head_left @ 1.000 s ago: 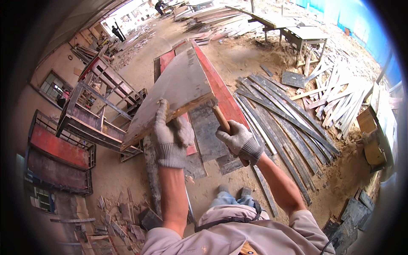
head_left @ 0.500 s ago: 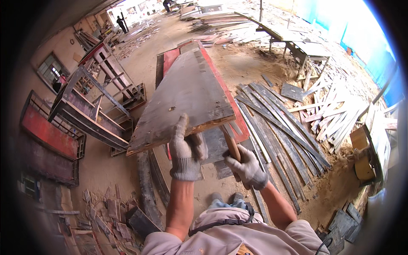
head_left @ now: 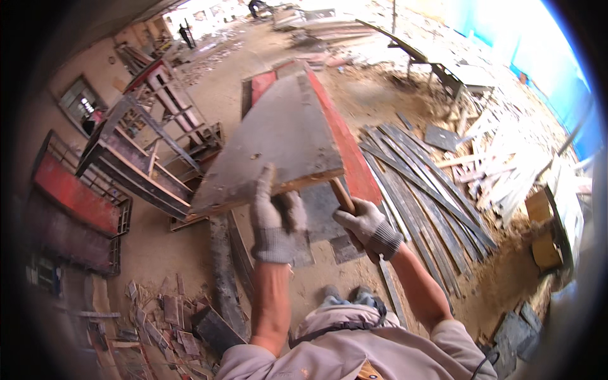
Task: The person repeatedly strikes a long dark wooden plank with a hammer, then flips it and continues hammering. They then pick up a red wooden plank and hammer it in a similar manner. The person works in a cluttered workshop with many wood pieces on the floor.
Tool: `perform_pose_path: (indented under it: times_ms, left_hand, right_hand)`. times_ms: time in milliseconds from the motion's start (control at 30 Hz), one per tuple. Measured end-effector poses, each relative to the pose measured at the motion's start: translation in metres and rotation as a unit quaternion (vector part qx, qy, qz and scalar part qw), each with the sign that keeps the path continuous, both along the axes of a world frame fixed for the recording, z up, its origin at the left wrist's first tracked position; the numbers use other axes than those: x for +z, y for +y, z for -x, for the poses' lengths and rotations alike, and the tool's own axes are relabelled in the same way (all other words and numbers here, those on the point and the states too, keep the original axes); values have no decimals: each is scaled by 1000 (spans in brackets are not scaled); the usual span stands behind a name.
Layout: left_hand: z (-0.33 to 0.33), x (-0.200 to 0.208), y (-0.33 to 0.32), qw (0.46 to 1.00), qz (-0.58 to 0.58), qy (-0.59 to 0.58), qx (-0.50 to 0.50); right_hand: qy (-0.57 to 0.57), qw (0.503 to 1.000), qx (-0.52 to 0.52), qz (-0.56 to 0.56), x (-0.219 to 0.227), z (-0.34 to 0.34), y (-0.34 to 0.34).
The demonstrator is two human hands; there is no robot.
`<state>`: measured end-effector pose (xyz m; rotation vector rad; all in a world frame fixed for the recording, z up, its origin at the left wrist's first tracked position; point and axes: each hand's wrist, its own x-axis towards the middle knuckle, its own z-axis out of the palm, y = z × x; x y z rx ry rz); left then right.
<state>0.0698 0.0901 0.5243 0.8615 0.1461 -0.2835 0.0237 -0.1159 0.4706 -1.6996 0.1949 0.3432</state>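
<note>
A long grey wooden board [head_left: 272, 133] lies tilted over red-faced panels [head_left: 351, 145], its worn near edge toward me. My left hand [head_left: 272, 215], in a pale knit glove, grips that near edge with a finger stretched over the top; the other fingers are partly blurred. My right hand [head_left: 367, 228], gloved alike, is closed around the wooden handle of a tool [head_left: 342, 196]. The tool's upper end is hidden beside and under the board's right corner, so its kind does not show.
Long dark strips [head_left: 424, 190] lie on the right, beside a heap of pale scrap wood [head_left: 500, 164]. Wooden frames [head_left: 139, 158] and a red panel [head_left: 76, 193] stand on the left. Broken pieces [head_left: 171, 310] litter the lower left. Distant people [head_left: 185, 35] stand at the back.
The grey board's near right corner has shifted left over the red panel, baring more red. Both hands keep their holds; the tool's handle has moved slightly with my right hand.
</note>
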Motion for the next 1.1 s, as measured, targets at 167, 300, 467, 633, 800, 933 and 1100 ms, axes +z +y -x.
perform_pose_path:
  times_ms: [167, 300, 467, 633, 800, 933, 1100]
  left_hand:
    - [0, 2, 3, 999, 26, -27, -11]
    - [-4, -2, -1, 998, -25, -27, 58]
    - [1, -11, -4, 999, -16, 19, 37]
    - [18, -20, -14, 992, -63, 103, 36]
    - [15, -12, -6, 999, -35, 33, 16]
    - [4, -3, 4, 1000, 13, -6, 25]
    - [3, 2, -3, 999, -6, 41, 2]
  right_hand:
    - [-14, 999, -20, 35, 14, -2, 10]
    - [9, 1000, -13, -7, 16, 0, 7]
    - [-38, 998, -8, -56, -17, 6, 0]
    - [-203, 972, -94, 69, -118, -39, 2]
    - [-288, 932, -158, 157, -193, -72, -12]
    - [-92, 986, -138, -5, -178, -48, -17]
    - [-87, 995, -40, -2, -101, -41, -10]
